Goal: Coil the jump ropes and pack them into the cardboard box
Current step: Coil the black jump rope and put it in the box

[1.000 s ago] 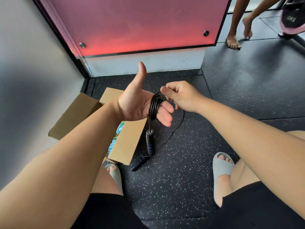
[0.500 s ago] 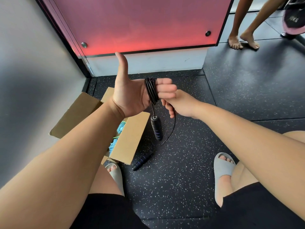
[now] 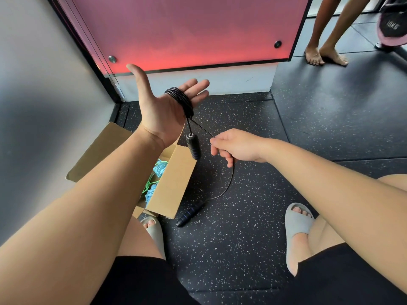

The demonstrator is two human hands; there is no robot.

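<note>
Dark speckled floor (image 3: 242,249), pink wall (image 3: 187,29). Black jump rope (image 3: 180,100) coiled round flat, spread left grip (image 3: 163,111); its loose cord pinched in right grip (image 3: 235,146) alongside. Open cardboard box (image 3: 174,179) below left grip.

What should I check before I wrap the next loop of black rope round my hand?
1. Coil sits round the left hand's fingers: ok.
2. Right hand pinches the cord: ok.
3. Cord from coil to right hand runs straight: ok.
4. Far handle lies free on the floor beside the box: ok.
5. Box is open, with coloured ropes inside: ok.
6. Room left in the box: cannot tell.
</note>
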